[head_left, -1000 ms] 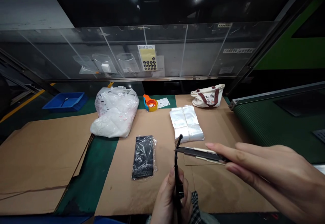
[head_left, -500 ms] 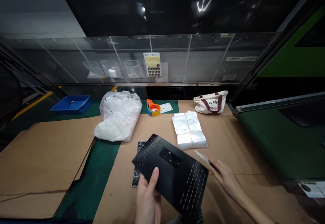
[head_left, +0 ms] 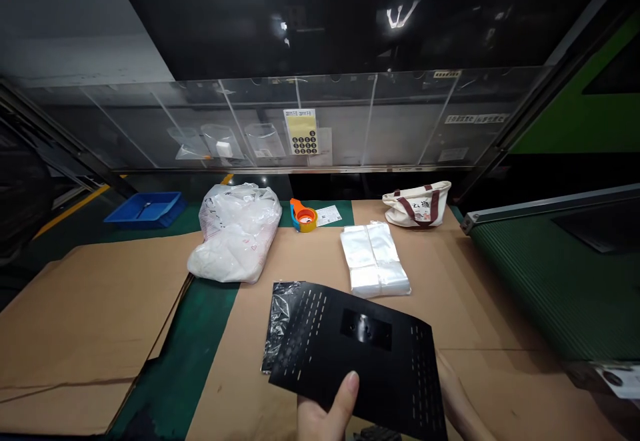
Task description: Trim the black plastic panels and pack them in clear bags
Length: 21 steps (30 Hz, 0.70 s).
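Note:
A thin black perforated panel (head_left: 330, 341), with rows of small slots and a recessed rectangle in the middle, is tilted in front of me. My left hand (head_left: 333, 404) grips its lower edge, thumb on the face and fingers underneath. Behind the panel's right side is my right hand (head_left: 447, 374); only the wrist area and forearm show, and its fingers are hidden. Under the panel's left corner, a black item in clear plastic wrap (head_left: 280, 317) lies on the cardboard. Beyond the panel sits a tied stack of clear plastic bags (head_left: 375, 261).
A white plastic bag (head_left: 240, 234), an orange tape dispenser (head_left: 304, 216), a paper slip (head_left: 329, 215) and a cream tote bag (head_left: 417, 206) stand along the back. At left are a blue tray (head_left: 165, 213) and cardboard sheets (head_left: 90, 321). A green ribbed belt (head_left: 545, 281) runs at right.
The panel has turned and shifted right with my left hand. My right hand, which held a slim whitish-tipped object beside the panel, has gone behind it.

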{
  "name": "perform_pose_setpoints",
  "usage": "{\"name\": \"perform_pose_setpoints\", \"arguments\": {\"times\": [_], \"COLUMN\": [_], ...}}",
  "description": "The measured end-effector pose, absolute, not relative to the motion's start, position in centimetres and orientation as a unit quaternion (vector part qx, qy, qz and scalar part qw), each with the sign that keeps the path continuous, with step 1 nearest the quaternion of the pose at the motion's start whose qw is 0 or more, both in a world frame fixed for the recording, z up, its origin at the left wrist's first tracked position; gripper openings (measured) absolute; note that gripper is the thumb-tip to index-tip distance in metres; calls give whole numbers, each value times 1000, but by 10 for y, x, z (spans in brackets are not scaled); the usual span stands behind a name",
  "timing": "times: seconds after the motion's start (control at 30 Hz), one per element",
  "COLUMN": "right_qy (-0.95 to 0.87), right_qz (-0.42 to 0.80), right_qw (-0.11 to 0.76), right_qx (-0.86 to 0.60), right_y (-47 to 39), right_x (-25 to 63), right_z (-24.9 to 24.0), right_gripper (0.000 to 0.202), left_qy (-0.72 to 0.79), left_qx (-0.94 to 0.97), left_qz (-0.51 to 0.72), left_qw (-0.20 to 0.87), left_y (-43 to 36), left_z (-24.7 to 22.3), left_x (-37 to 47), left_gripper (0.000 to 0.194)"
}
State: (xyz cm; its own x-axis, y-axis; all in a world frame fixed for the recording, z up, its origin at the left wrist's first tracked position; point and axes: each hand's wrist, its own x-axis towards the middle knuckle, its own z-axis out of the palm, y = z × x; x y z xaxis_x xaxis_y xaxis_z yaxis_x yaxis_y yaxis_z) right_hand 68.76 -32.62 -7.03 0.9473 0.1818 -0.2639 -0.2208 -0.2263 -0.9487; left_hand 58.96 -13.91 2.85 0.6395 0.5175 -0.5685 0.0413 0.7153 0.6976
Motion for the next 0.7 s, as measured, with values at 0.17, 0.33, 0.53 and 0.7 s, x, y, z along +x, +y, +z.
{"name": "perform_pose_setpoints", "arguments": {"times": [0.17,0.33,0.53,0.7], "right_qy": [137,163,102,148], "right_qz": [334,251,185,170], "right_qw": [808,808,776,817], "right_qx": [-465,-508,-594,-531], "right_y": [-292,-315,-345,-330], "right_x": [670,679,687,689], "right_z": [17,29,17,28], "right_gripper": [54,29,27,33], "left_qy": [370,361,385,366], "left_qx": [338,283,283,222], "left_qz": [131,145,155,117], "left_qw": [856,876,864,896], "left_y": [-140,-132,-117,-118], "left_z": [32,51,80,83], "left_x": [588,592,595,602], "left_gripper": [53,42,31,34]}}
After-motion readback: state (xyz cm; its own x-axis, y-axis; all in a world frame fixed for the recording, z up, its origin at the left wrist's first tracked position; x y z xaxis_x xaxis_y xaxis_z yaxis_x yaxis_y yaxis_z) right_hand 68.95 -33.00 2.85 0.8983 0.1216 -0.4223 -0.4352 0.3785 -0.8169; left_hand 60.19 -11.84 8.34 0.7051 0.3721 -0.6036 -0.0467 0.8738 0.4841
